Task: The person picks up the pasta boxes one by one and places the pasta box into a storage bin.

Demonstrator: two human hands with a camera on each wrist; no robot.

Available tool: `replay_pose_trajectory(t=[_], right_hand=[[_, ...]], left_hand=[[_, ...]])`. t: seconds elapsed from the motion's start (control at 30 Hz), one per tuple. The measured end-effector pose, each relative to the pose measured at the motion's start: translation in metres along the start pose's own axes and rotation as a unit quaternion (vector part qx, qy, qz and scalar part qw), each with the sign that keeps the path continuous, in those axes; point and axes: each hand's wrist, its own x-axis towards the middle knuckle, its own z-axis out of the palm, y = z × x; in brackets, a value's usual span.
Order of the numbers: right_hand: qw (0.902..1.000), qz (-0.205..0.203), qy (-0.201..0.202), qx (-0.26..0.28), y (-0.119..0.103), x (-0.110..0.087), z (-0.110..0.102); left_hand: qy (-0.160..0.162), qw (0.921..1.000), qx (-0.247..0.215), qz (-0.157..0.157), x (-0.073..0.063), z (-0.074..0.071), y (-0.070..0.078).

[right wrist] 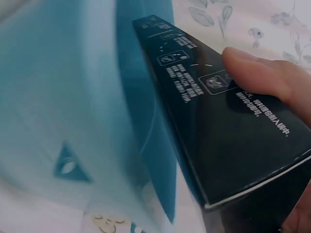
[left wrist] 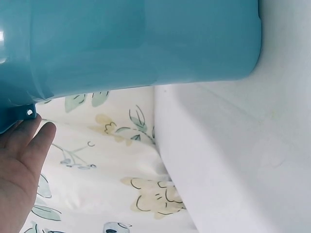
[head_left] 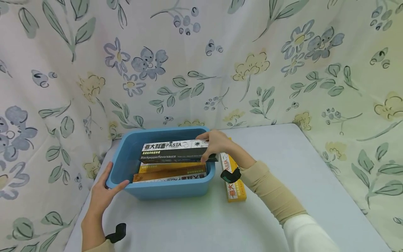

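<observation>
My right hand (head_left: 217, 142) grips the right end of a black-and-white pasta box (head_left: 173, 150), fingers at the back and thumb at the front. The box spans the upper part of a blue plastic bin (head_left: 170, 190), nearly level, with its right end by the bin's right rim. In the right wrist view the thumb (right wrist: 257, 73) presses on the black face with white print. My left hand (head_left: 101, 192) is at the bin's front left corner, thumb along the front rim and fingers along the left side. Its fingers (left wrist: 41, 141) look fairly straight below a rim tab.
Inside the bin, under the held box, lie a yellow box (head_left: 151, 168), an orange-brown box (head_left: 170, 173) and a white-edged pasta box (head_left: 189, 177). A yellow-and-white pasta box (head_left: 236, 192) lies on the white table (head_left: 283, 175), right of the bin. Behind hangs a floral curtain (head_left: 195, 70).
</observation>
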Motion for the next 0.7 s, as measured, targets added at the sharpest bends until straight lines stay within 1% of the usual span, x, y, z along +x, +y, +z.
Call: replay_pose_trajectory(t=[0.1,0.27,0.5,0.63,0.7], right_hand=[[0.9997,0.02,-0.015,-0.002,-0.003,0.011,0.0],[0.9989,0.033,-0.032,-0.01,-0.005,0.029,0.004],[0.9966,0.029,-0.047,-0.061,-0.011,0.047,0.01],[0.9939,0.043,-0.065,-0.078,-0.015,0.055,0.011],[0.9923,0.049,-0.078,-0.083,-0.017,0.059,0.012]], left_hand=[[0.001,1.0,0.001,0.001,0.0,0.0,0.0],[0.001,1.0,0.003,0.006,0.001,0.0,-0.001],[0.006,0.9998,-0.002,0.016,0.0,-0.001,-0.002],[0.007,0.9997,-0.003,0.021,0.0,-0.001,-0.002],[0.007,0.9998,-0.002,0.019,-0.001,-0.001,-0.002]])
